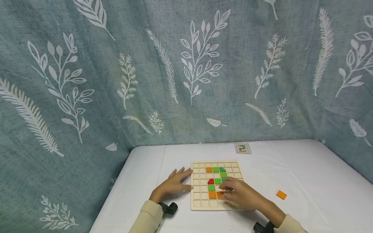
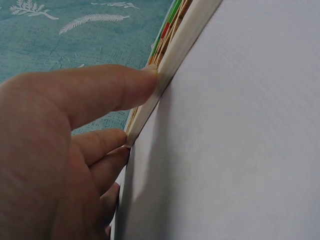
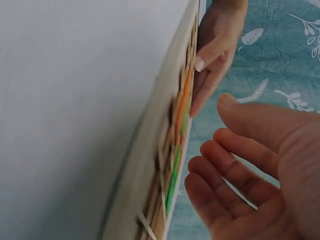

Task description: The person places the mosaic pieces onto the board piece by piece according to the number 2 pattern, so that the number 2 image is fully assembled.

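A wooden grid board (image 1: 196, 204) lies on the white table with coloured tiles in its cells. A red rounded tile (image 1: 211, 182), green tiles (image 1: 218, 181) and orange tiles (image 1: 212, 195) are among them, plus teal rounded ones (image 1: 222, 169). My left hand (image 1: 174, 183) touches the board's left edge, thumb and fingers extended along it; in the left wrist view the thumb (image 2: 135, 82) rests against the rim. Over the board's lower right hovers my right hand (image 1: 240, 193), its fingers loosely bent. Nothing shows between them in the right wrist view, and the hand covers some cells.
A loose orange tile (image 1: 281, 194) lies on the table to the right of the board. Farther back is a small card (image 1: 243, 148) with a printed grid pattern. A teal leaf-patterned curtain (image 1: 175, 123) hangs behind the table.
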Demonstrator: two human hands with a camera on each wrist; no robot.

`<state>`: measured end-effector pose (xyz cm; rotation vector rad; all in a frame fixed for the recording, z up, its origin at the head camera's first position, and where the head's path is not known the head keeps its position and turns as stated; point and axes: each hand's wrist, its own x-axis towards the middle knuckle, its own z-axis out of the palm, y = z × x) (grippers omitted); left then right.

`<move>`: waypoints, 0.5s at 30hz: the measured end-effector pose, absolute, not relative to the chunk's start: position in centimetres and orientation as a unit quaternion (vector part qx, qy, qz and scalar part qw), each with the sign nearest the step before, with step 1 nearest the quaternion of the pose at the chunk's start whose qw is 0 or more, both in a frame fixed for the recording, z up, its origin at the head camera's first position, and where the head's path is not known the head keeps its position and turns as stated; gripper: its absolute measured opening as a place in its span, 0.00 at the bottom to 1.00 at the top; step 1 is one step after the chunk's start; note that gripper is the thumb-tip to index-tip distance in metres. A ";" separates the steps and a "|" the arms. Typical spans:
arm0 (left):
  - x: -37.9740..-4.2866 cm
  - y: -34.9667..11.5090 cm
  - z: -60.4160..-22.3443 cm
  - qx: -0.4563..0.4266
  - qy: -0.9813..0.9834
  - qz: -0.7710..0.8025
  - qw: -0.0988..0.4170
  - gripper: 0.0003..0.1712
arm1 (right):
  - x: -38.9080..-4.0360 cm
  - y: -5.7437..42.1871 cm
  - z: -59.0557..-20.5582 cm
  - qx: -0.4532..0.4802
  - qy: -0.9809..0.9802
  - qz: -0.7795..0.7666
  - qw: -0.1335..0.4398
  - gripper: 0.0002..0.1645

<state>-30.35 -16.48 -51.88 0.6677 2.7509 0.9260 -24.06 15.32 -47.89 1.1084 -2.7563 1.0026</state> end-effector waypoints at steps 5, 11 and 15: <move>-30.4 -16.5 -51.9 0.222 0.921 0.310 0.081 0.47 | -23.8 16.9 -47.1 0.361 -0.878 0.315 0.019 0.15; -30.3 -16.4 -51.8 0.223 0.920 0.311 0.082 0.47 | -23.4 19.1 -46.6 0.342 -0.888 0.306 0.015 0.16; -30.3 -16.5 -51.8 0.223 0.921 0.309 0.080 0.46 | -23.0 20.6 -46.5 0.342 -0.888 0.307 0.030 0.15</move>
